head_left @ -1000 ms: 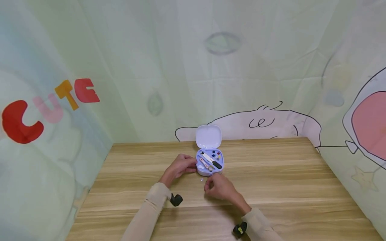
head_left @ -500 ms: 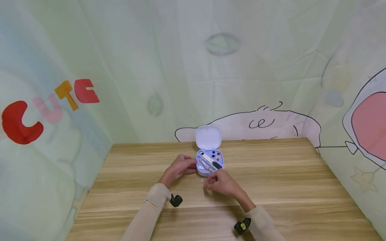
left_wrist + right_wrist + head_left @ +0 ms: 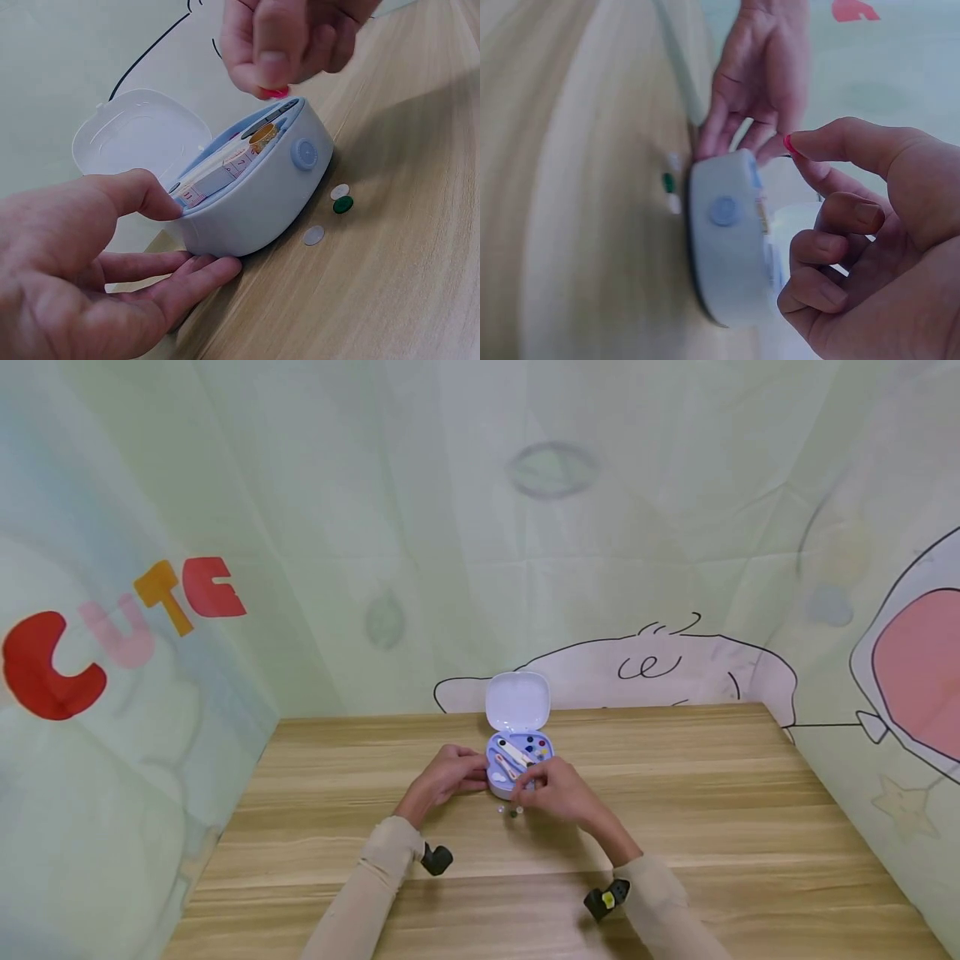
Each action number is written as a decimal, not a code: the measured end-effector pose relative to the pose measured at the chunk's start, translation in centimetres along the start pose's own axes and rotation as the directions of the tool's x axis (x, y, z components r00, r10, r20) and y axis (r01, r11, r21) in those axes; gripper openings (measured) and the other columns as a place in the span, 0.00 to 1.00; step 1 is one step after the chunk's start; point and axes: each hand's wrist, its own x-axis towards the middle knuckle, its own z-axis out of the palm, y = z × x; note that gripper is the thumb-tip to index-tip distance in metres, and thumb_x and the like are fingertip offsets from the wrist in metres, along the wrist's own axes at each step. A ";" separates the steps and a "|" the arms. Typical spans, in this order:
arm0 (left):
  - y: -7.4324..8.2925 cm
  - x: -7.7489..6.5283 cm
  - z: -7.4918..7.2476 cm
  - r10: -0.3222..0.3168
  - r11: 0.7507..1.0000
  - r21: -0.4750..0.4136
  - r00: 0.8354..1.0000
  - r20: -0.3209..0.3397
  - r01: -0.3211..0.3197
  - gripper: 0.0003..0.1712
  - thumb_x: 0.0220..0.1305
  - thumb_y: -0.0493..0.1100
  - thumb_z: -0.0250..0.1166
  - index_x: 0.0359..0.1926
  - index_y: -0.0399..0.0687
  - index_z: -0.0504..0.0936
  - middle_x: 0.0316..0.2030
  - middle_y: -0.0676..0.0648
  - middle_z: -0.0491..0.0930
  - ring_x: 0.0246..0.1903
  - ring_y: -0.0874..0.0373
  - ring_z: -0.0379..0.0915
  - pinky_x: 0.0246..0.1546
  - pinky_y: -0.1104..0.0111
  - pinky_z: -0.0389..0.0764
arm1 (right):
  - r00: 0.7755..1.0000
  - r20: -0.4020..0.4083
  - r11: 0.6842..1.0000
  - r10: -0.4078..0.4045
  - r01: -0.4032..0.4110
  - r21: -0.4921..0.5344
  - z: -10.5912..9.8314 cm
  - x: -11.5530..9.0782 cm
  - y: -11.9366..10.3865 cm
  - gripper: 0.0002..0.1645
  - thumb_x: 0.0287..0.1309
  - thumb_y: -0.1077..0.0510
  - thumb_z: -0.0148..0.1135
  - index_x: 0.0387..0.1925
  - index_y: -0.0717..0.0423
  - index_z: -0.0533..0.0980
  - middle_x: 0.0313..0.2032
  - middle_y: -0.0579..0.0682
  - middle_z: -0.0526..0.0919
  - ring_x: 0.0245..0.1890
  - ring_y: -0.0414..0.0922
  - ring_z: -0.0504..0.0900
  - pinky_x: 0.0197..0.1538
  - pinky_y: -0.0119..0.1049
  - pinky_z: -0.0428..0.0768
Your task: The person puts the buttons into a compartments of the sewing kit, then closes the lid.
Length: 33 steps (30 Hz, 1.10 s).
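Observation:
A small white-and-blue sewing kit box (image 3: 501,790) stands on the table with its lid (image 3: 517,700) raised. My left hand (image 3: 452,772) holds its left side, thumb at the rim and the other fingers low against the wall. Over the box's front right, my right hand (image 3: 558,791) pinches a red button (image 3: 788,143) between thumb and index finger. The box contains a tape measure (image 3: 238,163), a gold thimble (image 3: 263,137) and several coloured buttons. In front of it lie a green button (image 3: 343,204), a white button (image 3: 340,191) and a pale translucent button (image 3: 313,235).
The wooden table (image 3: 720,810) spreads around the box on both sides and toward me. Behind its back edge hangs a printed cloth (image 3: 337,568) with cartoon drawings and coloured letters. The raised lid is close to that cloth.
My right hand has moved up and away from me, from the table before the box to over its front right. Two more buttons now show on the table. My left hand has stayed put.

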 end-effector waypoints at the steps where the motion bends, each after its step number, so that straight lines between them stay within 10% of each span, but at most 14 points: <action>1: 0.0 0.0 0.0 0.001 1.000 0.000 1.000 -0.001 -0.001 0.20 0.72 0.33 0.61 0.59 0.21 0.74 0.45 0.32 0.84 0.41 0.50 0.84 0.53 0.55 0.87 | 1.000 -0.008 1.000 0.003 -0.003 0.002 -0.2 0.1 -0.2 0.02 0.57 0.60 0.73 0.31 0.56 0.87 0.17 0.41 0.70 0.21 0.37 0.68 0.23 0.26 0.63; 14: -0.1 0.1 0.0 0.019 1.000 -0.012 1.000 0.000 -0.019 0.19 0.72 0.33 0.62 0.57 0.21 0.75 0.46 0.32 0.84 0.42 0.50 0.84 0.52 0.55 0.87 | 0.969 -0.182 0.972 0.165 -0.128 0.199 -2.7 1.8 -1.0 0.07 0.65 0.57 0.71 0.39 0.58 0.87 0.35 0.48 0.81 0.40 0.46 0.74 0.39 0.33 0.72; 25: -0.1 0.3 -0.1 -0.002 1.000 0.001 1.000 -0.006 0.002 0.20 0.73 0.34 0.62 0.59 0.22 0.75 0.48 0.32 0.84 0.44 0.49 0.84 0.51 0.57 0.88 | 0.921 -0.193 0.897 0.338 -0.253 0.363 -3.9 3.0 -0.2 0.13 0.67 0.50 0.68 0.46 0.54 0.87 0.51 0.51 0.84 0.58 0.56 0.74 0.60 0.61 0.76; 33: -0.1 0.2 -0.1 0.001 1.000 -0.001 1.000 -0.009 -0.001 0.18 0.73 0.33 0.62 0.57 0.21 0.76 0.46 0.33 0.85 0.42 0.50 0.84 0.49 0.59 0.89 | 0.905 -0.223 0.879 0.362 -0.252 0.405 -4.3 3.6 0.5 0.14 0.67 0.51 0.68 0.47 0.55 0.86 0.49 0.53 0.85 0.61 0.59 0.72 0.58 0.58 0.75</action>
